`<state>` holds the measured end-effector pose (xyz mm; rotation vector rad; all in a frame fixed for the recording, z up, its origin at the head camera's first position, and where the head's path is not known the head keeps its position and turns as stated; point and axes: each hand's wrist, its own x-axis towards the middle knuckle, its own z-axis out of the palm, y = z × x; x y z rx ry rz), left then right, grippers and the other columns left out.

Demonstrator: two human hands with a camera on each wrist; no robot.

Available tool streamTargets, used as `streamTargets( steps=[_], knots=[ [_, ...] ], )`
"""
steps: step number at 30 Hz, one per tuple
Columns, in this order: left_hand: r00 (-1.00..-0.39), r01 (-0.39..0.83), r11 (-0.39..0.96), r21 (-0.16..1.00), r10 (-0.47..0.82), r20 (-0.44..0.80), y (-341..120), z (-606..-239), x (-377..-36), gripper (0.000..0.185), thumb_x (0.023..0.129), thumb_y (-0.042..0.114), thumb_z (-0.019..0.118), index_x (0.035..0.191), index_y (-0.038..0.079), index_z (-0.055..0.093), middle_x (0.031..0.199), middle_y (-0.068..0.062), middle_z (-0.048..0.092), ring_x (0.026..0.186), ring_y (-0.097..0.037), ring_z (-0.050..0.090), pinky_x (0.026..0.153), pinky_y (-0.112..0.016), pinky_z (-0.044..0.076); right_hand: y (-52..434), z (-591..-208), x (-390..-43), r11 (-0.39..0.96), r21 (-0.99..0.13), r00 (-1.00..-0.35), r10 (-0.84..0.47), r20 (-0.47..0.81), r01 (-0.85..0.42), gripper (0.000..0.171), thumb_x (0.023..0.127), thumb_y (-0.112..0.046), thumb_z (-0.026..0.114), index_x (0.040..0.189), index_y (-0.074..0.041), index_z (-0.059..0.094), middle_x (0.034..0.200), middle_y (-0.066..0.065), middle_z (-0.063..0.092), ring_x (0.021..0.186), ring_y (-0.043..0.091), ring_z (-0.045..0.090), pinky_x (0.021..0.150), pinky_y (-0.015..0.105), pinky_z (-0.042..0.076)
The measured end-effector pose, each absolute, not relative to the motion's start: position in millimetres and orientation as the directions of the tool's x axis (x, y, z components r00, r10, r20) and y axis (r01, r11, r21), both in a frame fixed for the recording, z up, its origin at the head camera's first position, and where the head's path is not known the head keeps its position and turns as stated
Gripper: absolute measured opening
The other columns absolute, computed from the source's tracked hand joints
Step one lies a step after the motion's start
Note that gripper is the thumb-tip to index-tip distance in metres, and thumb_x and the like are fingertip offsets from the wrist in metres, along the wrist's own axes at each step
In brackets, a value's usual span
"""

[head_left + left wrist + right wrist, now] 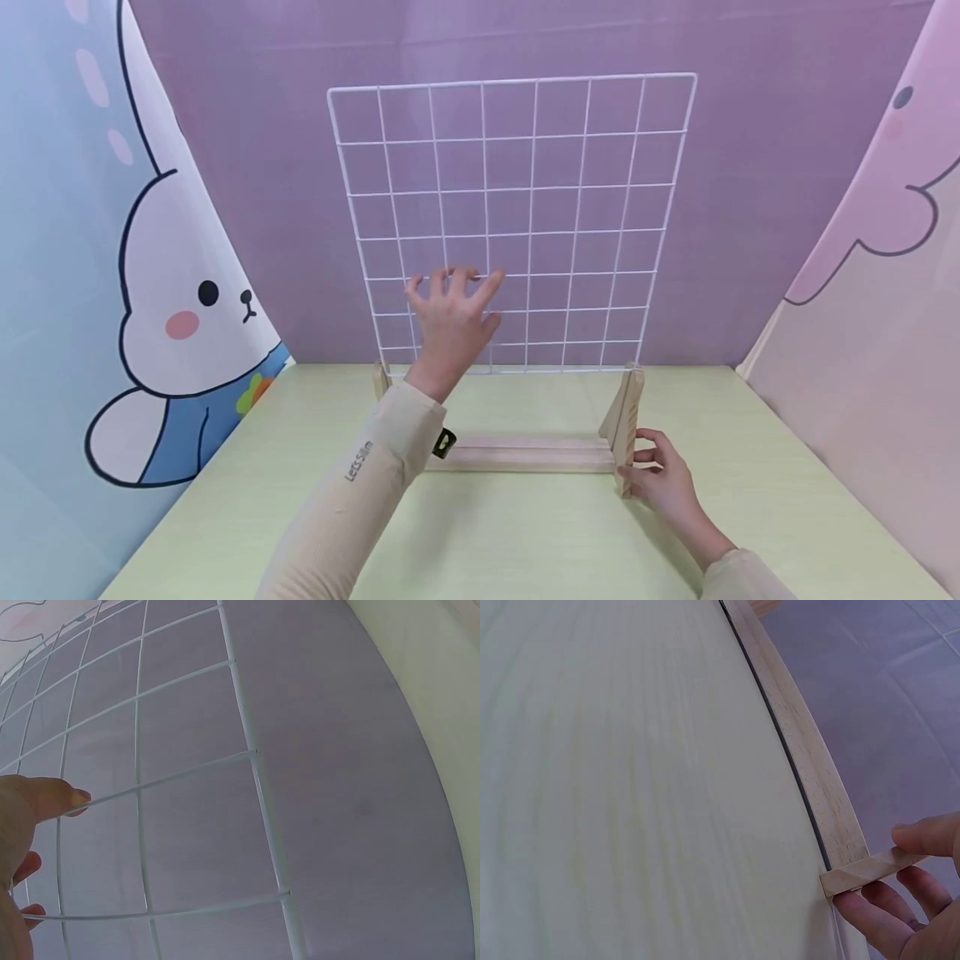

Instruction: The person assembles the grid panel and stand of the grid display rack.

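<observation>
My right hand [663,483] has its grip closed on the front end of the wooden stand's [525,454] right upright [628,421]: in the right wrist view the thumb lies on top of the end of the wooden piece [874,868] and the fingers [870,919] curl beneath it. My left hand [450,321] is up at the white wire grid [517,221], in its lower left part, with the fingers spread and nearly straight. In the left wrist view a fingertip [71,801] touches a horizontal wire [172,780] of the grid, so this grip is apart, resting on the wire and not wrapped round it.

The grid stands upright in the stand, its bottom edge between the two uprights; the left upright [381,382] shows just beside my left wrist. The stand's low crossbar lies flat on the pale green counter [525,533], in front of the grid.

Behind the grid hangs a purple backdrop [750,208], close to it. To the left of the stand a rabbit-printed curtain [150,292] slants down to the counter edge, and to the right a pink curtain [885,292] does the same, each set well apart from the stand. The counter in front of the stand is bare out to my sleeves [360,492].
</observation>
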<state>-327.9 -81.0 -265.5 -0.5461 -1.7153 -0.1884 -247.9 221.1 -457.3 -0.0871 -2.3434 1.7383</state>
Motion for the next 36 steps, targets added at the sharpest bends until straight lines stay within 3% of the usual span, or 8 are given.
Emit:
streamTargets(
  steps=[36],
  knots=[
    [-0.111,0.512,0.836,-0.198,0.294,0.949,-84.4,-269.4,-337.3,0.051,0.068,0.02,0.089,0.116,0.022,0.071,0.104,-0.005,0.069,0.101,-0.037,0.061,0.091,-0.06,0.034,221.6,-458.4,-248.8,0.276,-0.959,-0.972,0.196,0.128,-0.071,0.062,0.083,0.011,0.07,0.137,-0.002,0.044,0.098,0.018,0.062,0.073,0.018,0.063,0.063,0.034,0.059]
  ],
)
